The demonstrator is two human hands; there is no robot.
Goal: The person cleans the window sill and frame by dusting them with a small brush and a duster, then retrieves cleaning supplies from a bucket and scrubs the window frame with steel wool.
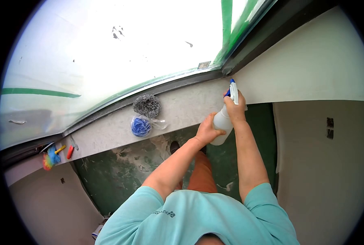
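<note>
A spray bottle (221, 122) with a translucent white body and a blue and white trigger head is held out in front of me, tilted, its nozzle toward the window corner. My right hand (235, 107) is wrapped round its neck and trigger. Lower down, my left hand (208, 130) grips the side of the bottle's body. Left of the bottle, on the sill, lie a grey scouring pad of curly metal wire (147, 105) and a bundle of blue material in a clear plastic bag (140, 126).
The window (108, 49) carries green tape and smudges above the pale sill (182, 107). At the sill's left end are a rainbow duster (50, 158), a red-handled tool (70, 152) and a yellow handle (60, 149). Walls stand on both sides; the green floor (108, 175) is stained.
</note>
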